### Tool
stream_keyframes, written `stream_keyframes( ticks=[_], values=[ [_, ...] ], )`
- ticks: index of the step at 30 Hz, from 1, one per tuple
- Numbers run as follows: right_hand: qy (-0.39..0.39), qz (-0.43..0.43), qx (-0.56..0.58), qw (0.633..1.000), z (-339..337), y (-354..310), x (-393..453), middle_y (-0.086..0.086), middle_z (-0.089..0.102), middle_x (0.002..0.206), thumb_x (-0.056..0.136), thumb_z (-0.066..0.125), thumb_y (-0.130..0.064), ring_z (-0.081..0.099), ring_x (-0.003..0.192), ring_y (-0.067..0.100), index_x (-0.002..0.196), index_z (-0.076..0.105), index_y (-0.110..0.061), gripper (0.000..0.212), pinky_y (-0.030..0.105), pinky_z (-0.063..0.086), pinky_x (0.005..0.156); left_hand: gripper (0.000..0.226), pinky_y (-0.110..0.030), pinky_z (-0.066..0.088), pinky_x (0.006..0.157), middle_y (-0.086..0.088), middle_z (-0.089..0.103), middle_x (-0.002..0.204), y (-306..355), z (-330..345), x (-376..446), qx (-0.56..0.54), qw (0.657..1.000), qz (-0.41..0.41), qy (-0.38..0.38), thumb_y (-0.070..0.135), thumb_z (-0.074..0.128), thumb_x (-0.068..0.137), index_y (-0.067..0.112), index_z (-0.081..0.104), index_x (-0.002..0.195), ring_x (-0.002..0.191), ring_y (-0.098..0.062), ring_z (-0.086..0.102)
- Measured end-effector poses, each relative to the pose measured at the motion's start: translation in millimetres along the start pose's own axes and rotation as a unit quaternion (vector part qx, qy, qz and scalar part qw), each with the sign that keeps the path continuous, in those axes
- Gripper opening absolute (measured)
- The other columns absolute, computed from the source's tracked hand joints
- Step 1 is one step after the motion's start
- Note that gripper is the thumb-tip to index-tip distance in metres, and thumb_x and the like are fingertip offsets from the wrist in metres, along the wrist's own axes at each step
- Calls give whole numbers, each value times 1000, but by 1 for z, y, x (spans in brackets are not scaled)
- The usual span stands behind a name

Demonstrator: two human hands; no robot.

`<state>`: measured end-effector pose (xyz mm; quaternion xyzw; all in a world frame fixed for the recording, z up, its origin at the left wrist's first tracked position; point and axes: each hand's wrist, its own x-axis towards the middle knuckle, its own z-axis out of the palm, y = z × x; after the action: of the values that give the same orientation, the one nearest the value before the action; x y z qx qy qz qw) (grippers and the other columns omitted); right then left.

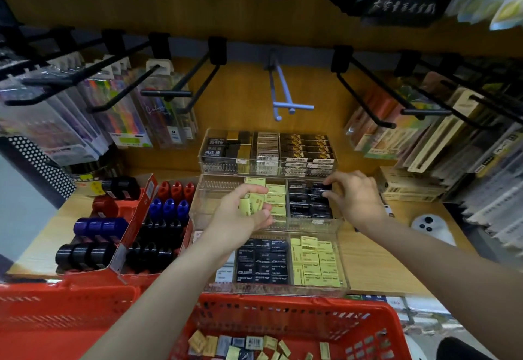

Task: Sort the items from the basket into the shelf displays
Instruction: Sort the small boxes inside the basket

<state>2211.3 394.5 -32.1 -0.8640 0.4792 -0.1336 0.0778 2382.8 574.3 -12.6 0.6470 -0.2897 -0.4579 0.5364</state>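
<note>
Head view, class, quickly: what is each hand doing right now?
Left hand: fingers curled round yellow erasers.
Right hand: fingers pinching a black eraser.

Basket point(283, 311) cut off below.

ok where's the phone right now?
In the head view the white phone lies camera-side up on the wooden shelf at the right, just beyond the right hand and right of the clear eraser trays.
</note>
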Motion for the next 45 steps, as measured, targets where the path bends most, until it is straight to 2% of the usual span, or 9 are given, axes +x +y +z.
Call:
stream_keyframes(
  ticks=[2, 5, 10, 13, 18, 23, 30, 40, 45],
  values=[
    [4, -18, 46, 999, 3, 0, 2, 4, 69, 112, 86, 74, -21, 60, 105, 21, 109, 72, -17, 24, 34, 45, 95, 37, -42, 51, 102, 8, 54, 118, -3, 1, 3, 2, 1000, 4, 0, -1, 65, 89, 28, 64, 112, 87, -11, 74],
    [15, -45, 52, 998, 8, -2, 5, 5, 67, 113, 85, 74, -14, 62, 104, 22, 107, 73, -10, 22, 32, 45, 97, 37, -36, 55, 97, 0, 59, 124, -7, 2, 6, 1, 1000, -3, -3, 1, 60, 93, 31, 60, 115, 88, -8, 74],
    [8, -33, 56, 998, 6, -7, 1, 3, 61, 116, 85, 75, -19, 60, 103, 21, 109, 72, -12, 26, 31, 45, 96, 48, -39, 51, 102, -3, 69, 108, -11, 2, 8, -12, 1000, -26, 4, -2, 54, 96, 23, 41, 135, 89, -9, 74],
    [87, -89, 112, 986, -4, -18, -19, -2, 60, 111, 88, 72, -24, 61, 89, 11, 108, 71, -17, 21, 26, 52, 87, 40, -34, 55, 95, -2, 74, 103, -4, 2, 2, -35, 999, -21, 6, -3, 56, 95, 17, 45, 127, 90, -11, 74],
    [-155, -127, 394, 897, -33, -62, -47, -9, 66, 112, 88, 71, -27, 72, 83, 9, 123, 62, -37, 38, 28, 60, 74, 33, -29, 60, 82, -6, 72, 106, 17, 2, -17, 25, 999, 13, -29, 4, 66, 90, 19, 56, 118, 87, -14, 75],
    [-143, -191, 370, 898, -47, -80, -55, -19, 63, 116, 77, 76, -34, 63, 102, -2, 108, 64, -53, 39, 18, 55, 85, 39, -29, 61, 79, -15, 67, 114, 23, -3, -29, -9, 999, 9, -39, 0, 71, 86, 15, 55, 118, 89, -22, 75],
    [-144, -40, 511, 847, -42, -79, -52, 1, 74, 97, 79, 78, -6, 74, 83, 12, 105, 70, -19, 30, 17, 55, 70, 29, -26, 60, 76, -20, 69, 112, 26, -15, -24, -140, 990, -5, -18, 2, 69, 87, 8, 62, 115, 93, -24, 74],
    [-189, -11, 521, 832, -38, -81, -60, 1, 77, 96, 67, 80, -22, 74, 89, 19, 117, 68, -21, 51, 27, 59, 76, 21, -21, 54, 64, -9, 72, 88, 16, -28, -20, -135, 986, -68, -65, 10, 71, 86, 9, 69, 107, 70, -12, 66],
    [-196, 80, 649, 731, -37, -78, -64, 7, 75, 100, 65, 80, -17, 71, 83, 13, 112, 70, -14, 48, 20, 55, 70, 20, -19, 48, 56, -6, 72, 82, 18, -24, -20, -129, 984, -81, -90, 11, 72, 84, 8, 67, 103, 62, -8, 57]
  ],
)
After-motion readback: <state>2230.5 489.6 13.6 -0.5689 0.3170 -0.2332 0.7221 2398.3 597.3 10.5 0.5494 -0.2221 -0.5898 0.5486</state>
